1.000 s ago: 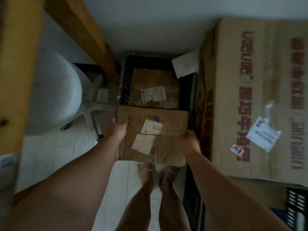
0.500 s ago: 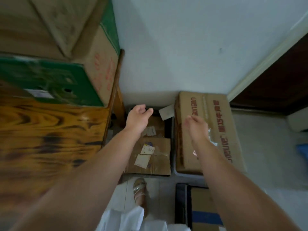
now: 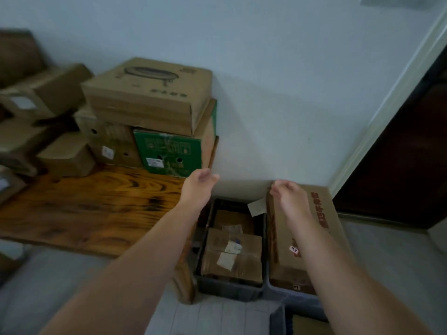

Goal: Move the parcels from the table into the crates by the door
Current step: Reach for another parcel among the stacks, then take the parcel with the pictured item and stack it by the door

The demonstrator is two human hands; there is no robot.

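The left hand (image 3: 199, 187) and right hand (image 3: 289, 197) are held empty, apart, fingers loosely curled, over the crates (image 3: 227, 290); parcels (image 3: 150, 93) are seen stacked on the worktop (image 3: 96, 201), up and leftward, the green box (image 3: 169, 151) just beyond the left hand, judged the nearer one

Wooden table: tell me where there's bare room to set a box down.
Free: the near half of the wooden table, from the green box and small brown box forward to the front edge. Crowded: the back along the wall, stacked with boxes.

Two hands (image 3: 199, 187) (image 3: 287, 197), three crates (image 3: 227, 290) (image 3: 298, 301) (image 3: 278, 320), one table (image 3: 96, 209)
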